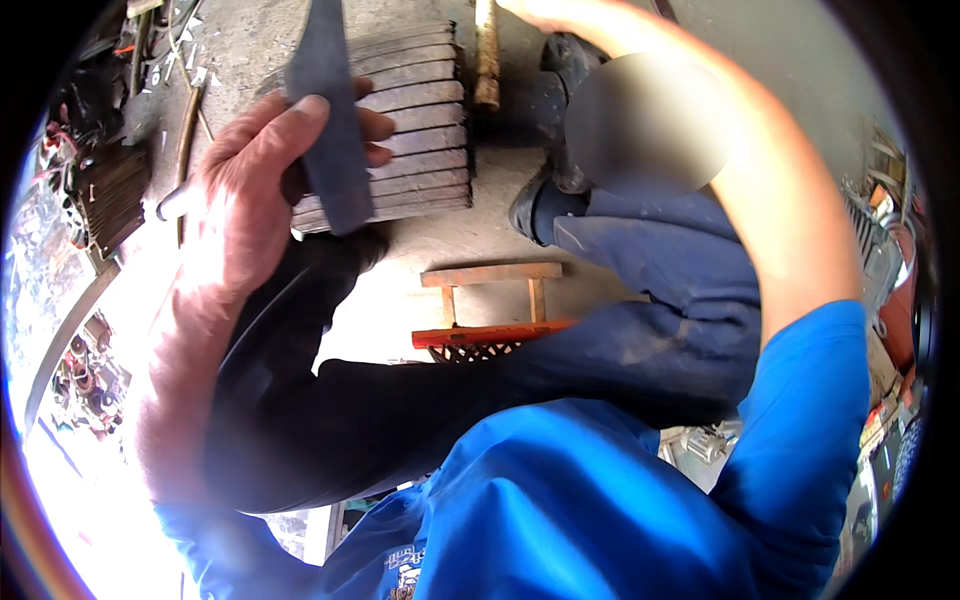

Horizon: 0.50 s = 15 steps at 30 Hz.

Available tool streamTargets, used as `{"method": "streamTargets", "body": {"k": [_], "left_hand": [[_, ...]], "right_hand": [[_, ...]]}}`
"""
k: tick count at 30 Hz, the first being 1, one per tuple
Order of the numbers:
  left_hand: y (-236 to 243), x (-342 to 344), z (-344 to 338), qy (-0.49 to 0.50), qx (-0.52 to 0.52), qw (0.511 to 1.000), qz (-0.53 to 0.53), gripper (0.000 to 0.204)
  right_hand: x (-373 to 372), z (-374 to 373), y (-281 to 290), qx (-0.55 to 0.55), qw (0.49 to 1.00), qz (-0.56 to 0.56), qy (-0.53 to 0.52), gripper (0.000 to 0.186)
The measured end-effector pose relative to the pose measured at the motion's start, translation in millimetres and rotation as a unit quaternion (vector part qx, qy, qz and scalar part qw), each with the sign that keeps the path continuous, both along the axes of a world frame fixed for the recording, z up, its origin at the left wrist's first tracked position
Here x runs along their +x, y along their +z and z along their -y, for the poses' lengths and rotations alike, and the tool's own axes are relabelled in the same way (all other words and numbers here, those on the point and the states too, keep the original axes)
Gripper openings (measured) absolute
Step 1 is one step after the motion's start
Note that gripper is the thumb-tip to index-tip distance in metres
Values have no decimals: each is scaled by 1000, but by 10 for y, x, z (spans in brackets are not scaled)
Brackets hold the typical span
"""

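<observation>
My left hand (250, 190) is closed on a dark, flat, blade-shaped metal piece (335, 140), with the thumb across its near face and the fingertips showing beyond its right edge. The piece stands nearly upright in view, and its upper end runs out at the top. Beyond it on the ground is a grey block with parallel ridges (430, 130). My right arm arches up from the right. Only part of my right hand (535, 10) shows at the top edge, beside a pale wooden stick (487, 60); its fingers are cut off, so a grip cannot be told.
Below the block is a low stool with wooden bars and a red rail (470, 337), partly under my leg. A dark shoe (540, 210) stands right of the block. Thin rods (188, 150) and clutter (95, 370) lie left; more items (885, 260) line the right.
</observation>
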<state>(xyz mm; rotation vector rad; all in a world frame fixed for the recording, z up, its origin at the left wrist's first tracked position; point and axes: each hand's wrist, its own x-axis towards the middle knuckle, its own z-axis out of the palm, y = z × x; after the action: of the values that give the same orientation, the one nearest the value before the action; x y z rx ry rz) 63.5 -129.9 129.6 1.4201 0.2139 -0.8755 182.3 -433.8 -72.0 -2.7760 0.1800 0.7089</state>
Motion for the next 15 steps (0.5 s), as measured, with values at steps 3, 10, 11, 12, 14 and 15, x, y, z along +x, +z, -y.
{"method": "streamTargets", "body": {"k": [3,10,11,12,14,15], "left_hand": [[-126,43,35,36,-37,997,-53,52],[-185,118,21,63,55,995,50,39],[-153,98,43,79,22,995,51,32],[-165,115,28,72,24,995,66,30],[-197,123,-7,68,27,993,93,26],[-173,103,-2,66,25,995,74,23]], "right_hand": [[32,-118,-209,43,998,-5,-54,53],[180,-573,-370,73,993,-61,-72,41],[196,-540,-345,84,991,-64,-81,39],[223,-487,-314,98,988,-66,-96,37],[243,-364,-181,144,978,-77,-127,34],[227,-291,-113,170,971,-87,-145,32]]}}
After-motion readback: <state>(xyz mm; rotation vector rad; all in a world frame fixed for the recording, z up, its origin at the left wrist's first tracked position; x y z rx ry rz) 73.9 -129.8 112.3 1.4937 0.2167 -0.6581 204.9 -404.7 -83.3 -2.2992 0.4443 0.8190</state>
